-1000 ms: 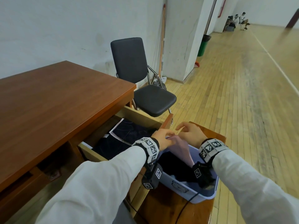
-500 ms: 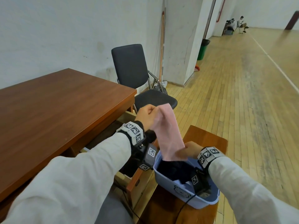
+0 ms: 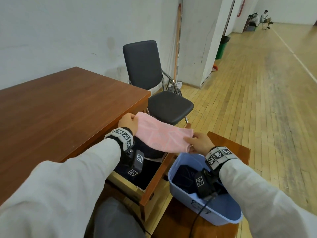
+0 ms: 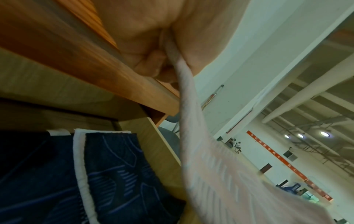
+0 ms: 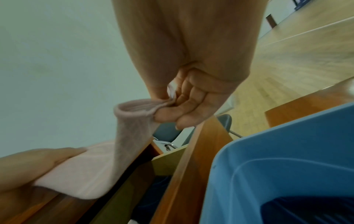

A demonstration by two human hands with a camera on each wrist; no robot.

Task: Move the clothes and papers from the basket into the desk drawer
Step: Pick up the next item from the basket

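Holding dark clothes: drawer [image 3: 151, 184], basket [image 3: 223, 219]

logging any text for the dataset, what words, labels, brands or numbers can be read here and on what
None can be read for certain.
Red wall banner: light characters, too blurred to read.
Blue basket: an embossed mark on its front, not legible.
Wrist bands: only black-and-white square code patterns, no words.

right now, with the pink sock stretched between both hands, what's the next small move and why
Probably lower the sock into the drawer and let go. The left hand and right hand pinch its ends right above the open drawer, where dark clothes already lie.
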